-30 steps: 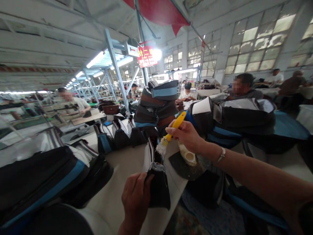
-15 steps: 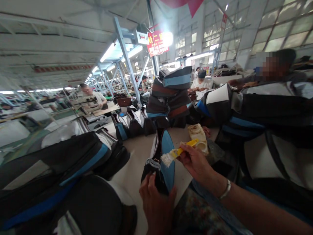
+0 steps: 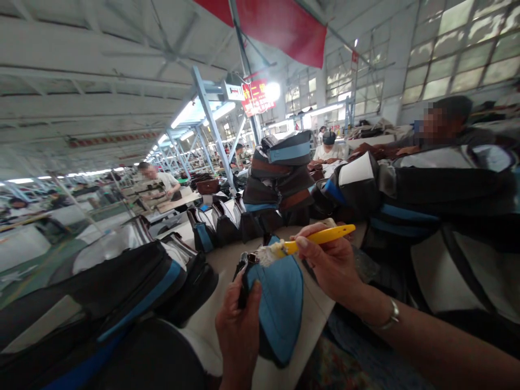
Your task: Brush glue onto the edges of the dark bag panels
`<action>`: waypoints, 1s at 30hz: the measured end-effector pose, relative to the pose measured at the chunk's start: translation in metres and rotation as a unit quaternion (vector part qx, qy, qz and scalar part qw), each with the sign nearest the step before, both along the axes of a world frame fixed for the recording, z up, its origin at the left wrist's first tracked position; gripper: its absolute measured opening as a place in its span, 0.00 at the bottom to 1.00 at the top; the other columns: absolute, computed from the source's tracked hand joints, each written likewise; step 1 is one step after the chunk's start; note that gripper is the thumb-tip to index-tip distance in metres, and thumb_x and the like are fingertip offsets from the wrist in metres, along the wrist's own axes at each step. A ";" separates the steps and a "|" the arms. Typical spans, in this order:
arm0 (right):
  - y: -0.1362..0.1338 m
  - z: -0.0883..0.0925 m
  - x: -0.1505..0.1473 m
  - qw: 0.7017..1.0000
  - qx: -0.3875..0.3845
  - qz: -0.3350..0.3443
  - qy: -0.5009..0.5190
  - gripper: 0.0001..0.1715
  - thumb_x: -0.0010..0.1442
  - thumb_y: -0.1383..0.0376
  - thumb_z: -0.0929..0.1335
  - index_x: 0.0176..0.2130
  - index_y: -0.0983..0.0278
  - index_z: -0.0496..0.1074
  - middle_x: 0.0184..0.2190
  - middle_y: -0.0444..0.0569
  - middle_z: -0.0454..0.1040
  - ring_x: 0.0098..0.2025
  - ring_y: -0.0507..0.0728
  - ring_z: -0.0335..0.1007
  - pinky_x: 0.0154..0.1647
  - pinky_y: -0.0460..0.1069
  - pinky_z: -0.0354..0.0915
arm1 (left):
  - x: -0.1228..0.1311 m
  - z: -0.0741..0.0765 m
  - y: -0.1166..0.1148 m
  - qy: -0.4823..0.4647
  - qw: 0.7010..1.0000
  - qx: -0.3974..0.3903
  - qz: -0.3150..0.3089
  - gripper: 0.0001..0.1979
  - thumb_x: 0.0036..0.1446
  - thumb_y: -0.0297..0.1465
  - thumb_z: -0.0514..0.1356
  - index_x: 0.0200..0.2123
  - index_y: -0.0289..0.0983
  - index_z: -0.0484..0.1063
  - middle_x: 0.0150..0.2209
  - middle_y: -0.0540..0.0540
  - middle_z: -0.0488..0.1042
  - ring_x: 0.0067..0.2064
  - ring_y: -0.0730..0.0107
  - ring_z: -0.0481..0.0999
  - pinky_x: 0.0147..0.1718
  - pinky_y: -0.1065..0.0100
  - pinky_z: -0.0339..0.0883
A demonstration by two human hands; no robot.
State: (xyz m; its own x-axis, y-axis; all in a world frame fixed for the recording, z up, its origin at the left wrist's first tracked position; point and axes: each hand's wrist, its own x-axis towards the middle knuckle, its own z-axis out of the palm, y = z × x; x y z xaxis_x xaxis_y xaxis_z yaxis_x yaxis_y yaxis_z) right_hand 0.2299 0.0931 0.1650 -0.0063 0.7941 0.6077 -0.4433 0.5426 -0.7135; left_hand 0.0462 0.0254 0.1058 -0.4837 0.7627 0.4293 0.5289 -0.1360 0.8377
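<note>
A small black bag with a blue panel (image 3: 280, 303) lies tilted on the pale worktop (image 3: 203, 314), its blue side facing up. My left hand (image 3: 240, 319) grips its near left edge, thumb on the blue face and fingers round the black side. In my right hand (image 3: 327, 260) is a brush with a yellow handle (image 3: 331, 234), pinched between thumb and fingers. The brush's whitish, caked bristles (image 3: 266, 255) lie at the bag's upper left edge, by a small metal fitting (image 3: 252, 258). A pale container (image 3: 327, 222) is mostly hidden behind my right hand.
Stacked black, brown and blue bags (image 3: 280, 179) rise at the back of the worktop. More bags crowd the left (image 3: 134, 281) and right (image 3: 439, 189). A co-worker (image 3: 447, 124) sits across at the right; another person (image 3: 156, 179) works at far left.
My left hand has turned the bag so its blue panel faces up more fully. The brush has swung flatter and moved to the bag's upper left edge. The view has tilted upward slightly.
</note>
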 end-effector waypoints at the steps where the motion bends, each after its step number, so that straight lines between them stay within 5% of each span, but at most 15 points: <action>1: -0.001 0.004 -0.004 0.999 0.044 -0.011 -0.019 0.04 0.63 0.62 0.72 0.37 0.60 0.74 0.29 0.43 0.72 0.31 0.53 0.69 0.30 0.47 0.66 | 0.000 0.005 -0.001 -0.037 0.999 -0.008 -0.017 0.23 0.56 0.43 0.65 0.54 0.44 0.74 0.51 0.49 0.78 0.53 0.60 0.77 0.54 0.64 0.69; 4: 0.005 0.010 -0.017 0.974 0.206 -0.031 -0.095 0.02 0.64 0.66 0.71 0.39 0.59 0.74 0.33 0.45 0.75 0.37 0.55 0.73 0.44 0.54 0.71 | 0.000 0.014 -0.003 -0.107 0.992 -0.033 -0.059 0.23 0.55 0.44 0.66 0.52 0.41 0.75 0.46 0.49 0.81 0.49 0.60 0.78 0.50 0.63 0.71; 7: 0.016 0.014 -0.023 0.914 0.362 -0.063 -0.171 0.02 0.65 0.68 0.69 0.39 0.61 0.72 0.31 0.44 0.76 0.33 0.55 0.73 0.51 0.58 0.71 | -0.002 0.015 -0.004 -0.148 0.984 -0.046 -0.084 0.23 0.54 0.43 0.66 0.51 0.39 0.76 0.42 0.49 0.81 0.46 0.59 0.79 0.45 0.65 0.73; 10: 0.020 0.019 -0.021 0.900 0.383 -0.112 -0.178 0.03 0.65 0.69 0.68 0.40 0.61 0.70 0.31 0.44 0.76 0.33 0.55 0.73 0.52 0.59 0.71 | -0.005 0.016 -0.004 -0.187 0.977 -0.047 -0.094 0.25 0.53 0.43 0.67 0.52 0.39 0.75 0.45 0.48 0.81 0.48 0.57 0.79 0.44 0.64 0.74; 16: 0.015 0.019 -0.021 0.878 0.420 -0.082 -0.215 0.01 0.67 0.67 0.67 0.40 0.62 0.69 0.30 0.45 0.76 0.32 0.54 0.73 0.52 0.58 0.72 | -0.007 0.020 -0.007 -0.245 0.965 -0.033 -0.082 0.26 0.50 0.43 0.69 0.51 0.38 0.76 0.48 0.46 0.80 0.50 0.57 0.78 0.45 0.66 0.73; 24: 0.017 0.010 -0.024 0.909 0.360 -0.077 -0.195 0.01 0.66 0.67 0.69 0.40 0.61 0.72 0.31 0.44 0.77 0.34 0.55 0.74 0.54 0.58 0.71 | -0.019 0.025 -0.002 -0.182 0.980 -0.033 -0.069 0.23 0.53 0.44 0.67 0.49 0.39 0.76 0.46 0.48 0.80 0.47 0.62 0.78 0.44 0.68 0.71; 27: 0.018 0.018 -0.005 0.962 0.227 -0.119 -0.098 0.01 0.64 0.67 0.71 0.39 0.60 0.74 0.33 0.45 0.76 0.38 0.56 0.75 0.49 0.55 0.72 | -0.036 0.037 0.000 -0.111 0.989 -0.030 -0.091 0.19 0.53 0.44 0.67 0.44 0.38 0.78 0.38 0.50 0.80 0.39 0.67 0.77 0.37 0.72 0.70; 30: 0.021 0.029 0.027 0.991 0.087 -0.089 0.047 0.03 0.62 0.65 0.73 0.37 0.61 0.75 0.30 0.43 0.74 0.29 0.50 0.70 0.31 0.44 0.71 | -0.061 0.056 0.008 -0.042 0.994 -0.010 -0.105 0.19 0.50 0.43 0.69 0.41 0.37 0.79 0.36 0.50 0.79 0.36 0.67 0.76 0.35 0.71 0.70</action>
